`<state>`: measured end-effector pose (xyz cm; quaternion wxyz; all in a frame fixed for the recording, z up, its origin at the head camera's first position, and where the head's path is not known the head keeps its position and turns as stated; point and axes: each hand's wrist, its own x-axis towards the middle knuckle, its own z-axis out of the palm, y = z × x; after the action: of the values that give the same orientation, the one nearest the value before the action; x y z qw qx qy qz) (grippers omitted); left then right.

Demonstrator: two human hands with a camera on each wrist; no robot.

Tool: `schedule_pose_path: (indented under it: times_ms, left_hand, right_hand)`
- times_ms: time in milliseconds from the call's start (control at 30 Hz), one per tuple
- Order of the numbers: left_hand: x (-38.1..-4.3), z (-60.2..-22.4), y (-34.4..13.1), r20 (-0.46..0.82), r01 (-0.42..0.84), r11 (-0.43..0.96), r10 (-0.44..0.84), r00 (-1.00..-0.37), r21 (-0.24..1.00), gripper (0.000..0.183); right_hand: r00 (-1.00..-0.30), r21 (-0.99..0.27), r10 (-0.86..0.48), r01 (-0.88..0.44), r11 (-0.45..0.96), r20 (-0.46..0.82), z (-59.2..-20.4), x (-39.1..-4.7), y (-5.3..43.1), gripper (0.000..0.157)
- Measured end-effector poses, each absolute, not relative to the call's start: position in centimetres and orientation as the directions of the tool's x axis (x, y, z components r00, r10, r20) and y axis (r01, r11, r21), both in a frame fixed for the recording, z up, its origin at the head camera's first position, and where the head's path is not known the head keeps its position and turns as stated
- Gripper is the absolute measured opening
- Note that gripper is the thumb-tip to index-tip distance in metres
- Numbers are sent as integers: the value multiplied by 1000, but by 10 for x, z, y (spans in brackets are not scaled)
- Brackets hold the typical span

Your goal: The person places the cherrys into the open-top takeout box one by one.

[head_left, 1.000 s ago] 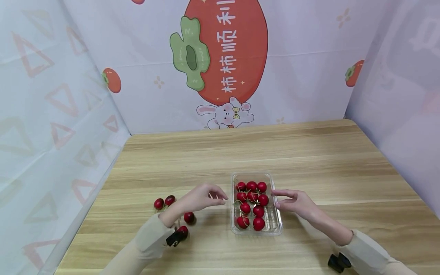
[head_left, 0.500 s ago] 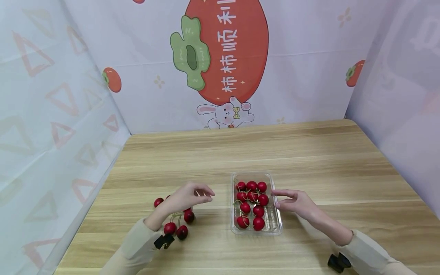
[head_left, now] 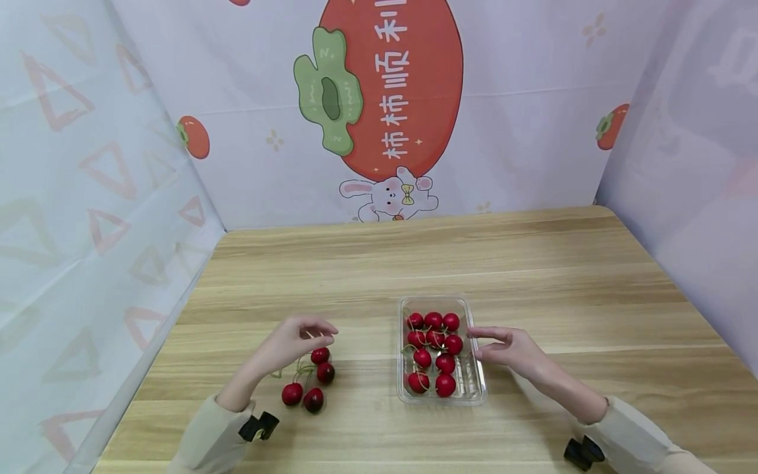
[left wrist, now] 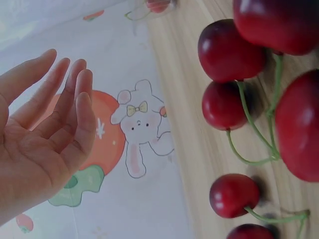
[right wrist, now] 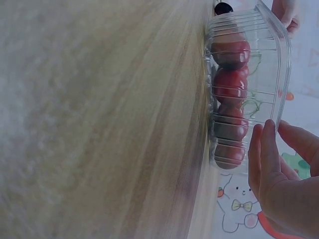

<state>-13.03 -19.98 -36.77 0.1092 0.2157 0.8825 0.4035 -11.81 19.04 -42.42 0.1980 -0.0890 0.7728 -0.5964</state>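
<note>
My left hand [head_left: 299, 339] is held over the left side of the table, its fingers loosely bent with nothing in them. Beneath and beside it lies a group of dark red cherries [head_left: 314, 399] on green stems; the hand hides some of them in the head view. In the left wrist view, the cherries [left wrist: 227, 52] are close up beside the palm. A clear plastic box [head_left: 474, 395] sits near the table's middle, with several stemmed cherries [head_left: 445, 363] inside. The thumb and fingertips of my right hand [head_left: 512, 349] pinch the rim on its right side.
The wood-grain table [head_left: 533, 263] backs onto a white cloth [head_left: 521, 151] printed with a large persimmon and a rabbit. Pale cloths hang at the left and right. A black clip [head_left: 258, 426] is on the left sleeve, another black clip [head_left: 583, 453] by the right.
My left hand has drawn away from the plastic box, moving left to above the loose cherries and uncovering the front ones. The right hand and the box have stayed put.
</note>
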Motion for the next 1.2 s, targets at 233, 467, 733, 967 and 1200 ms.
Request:
schedule_pose_path:
  times_ms: [233, 467, 733, 967, 1200]
  left_hand:
    - [-120, -369, -215, -3, 264, 595, 409, -912, 759, 18]
    - [-113, -372, -225, -18, 190, 607, 319, -947, 771, 18]
    - [-106, -375, -236, 19, 159, 635, 222, -975, 756, 16]
    - [-103, -379, -243, 71, 162, 713, 156, -985, 682, 13]
    - [-100, -385, -248, 73, 125, 784, 102, -992, 608, 12]
  right_hand:
    - [-908, -953, -363, 104, 284, -207, -425, -118, 190, 55]
    - [-911, -950, -346, 126, 287, -226, -427, -119, 189, 55]
    - [-912, -948, -349, 110, 298, -216, -426, -119, 190, 54]
    - [-912, -949, -348, 117, 291, -219, -427, -119, 190, 54]
    - [-908, -952, -359, 114, 284, -216, -429, -119, 190, 54]
